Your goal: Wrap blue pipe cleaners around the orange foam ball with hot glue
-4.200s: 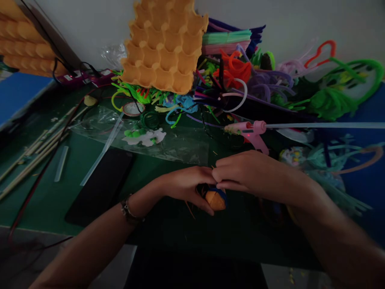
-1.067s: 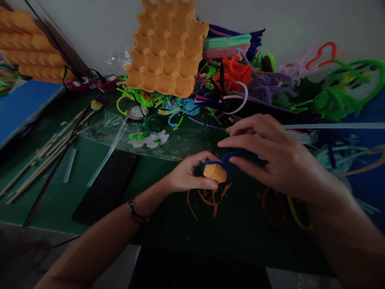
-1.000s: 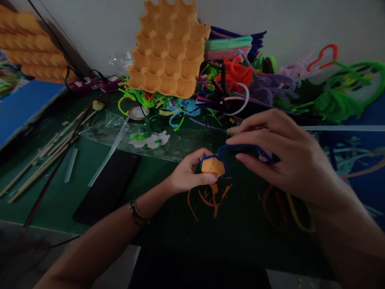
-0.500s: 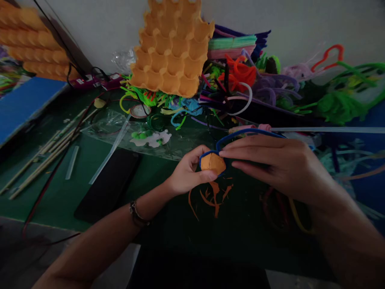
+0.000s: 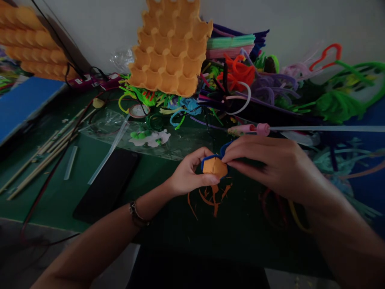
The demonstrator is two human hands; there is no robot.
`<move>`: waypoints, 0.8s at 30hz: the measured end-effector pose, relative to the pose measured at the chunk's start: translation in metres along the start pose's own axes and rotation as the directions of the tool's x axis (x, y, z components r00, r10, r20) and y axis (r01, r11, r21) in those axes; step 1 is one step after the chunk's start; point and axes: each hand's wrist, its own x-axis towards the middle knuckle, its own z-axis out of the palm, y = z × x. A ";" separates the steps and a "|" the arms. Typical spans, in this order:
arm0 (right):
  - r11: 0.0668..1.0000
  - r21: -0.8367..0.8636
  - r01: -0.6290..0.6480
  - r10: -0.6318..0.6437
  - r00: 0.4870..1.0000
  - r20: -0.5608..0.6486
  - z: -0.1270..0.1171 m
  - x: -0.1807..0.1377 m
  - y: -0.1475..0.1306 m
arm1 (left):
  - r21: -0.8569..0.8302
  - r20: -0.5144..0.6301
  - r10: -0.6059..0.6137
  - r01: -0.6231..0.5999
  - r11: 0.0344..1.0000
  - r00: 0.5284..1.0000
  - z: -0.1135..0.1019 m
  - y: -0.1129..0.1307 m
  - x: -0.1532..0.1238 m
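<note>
My left hand (image 5: pixel 189 174) pinches a small orange egg-carton cup (image 5: pixel 214 167) between thumb and fingers, just above the green mat. A blue pipe cleaner (image 5: pixel 224 149) runs round the cup's rim. My right hand (image 5: pixel 270 164) is closed on that blue pipe cleaner right beside the cup, fingertips touching it. Orange paper scraps (image 5: pixel 212 196) lie on the mat directly below the cup.
A pink glue gun (image 5: pixel 249 129) with a long clear stick lies just behind my right hand. An orange egg tray (image 5: pixel 171 48) leans at the back over a heap of coloured pipe cleaners (image 5: pixel 240 80). A black phone (image 5: pixel 105 184), wooden sticks (image 5: pixel 39 156) and a plastic bag (image 5: pixel 150 138) lie left.
My right hand has drawn the blue pipe cleaner's loop down and in, closing against the cup. The left hand has kept the cup almost still.
</note>
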 end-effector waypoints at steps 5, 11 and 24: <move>1.000 0.000 -0.019 0.019 0.997 0.075 -0.003 -0.001 0.000 | 0.025 0.029 -0.011 0.010 1.000 1.000 0.001 -0.001 -0.001; 1.000 -0.011 0.008 -0.006 0.994 0.106 -0.005 -0.002 0.000 | 0.044 0.046 -0.011 0.009 0.999 0.999 0.001 -0.001 0.000; 0.967 -0.220 0.126 -0.112 0.991 0.076 0.003 -0.002 -0.002 | 0.104 0.065 0.058 -0.064 0.992 0.996 -0.007 0.000 0.002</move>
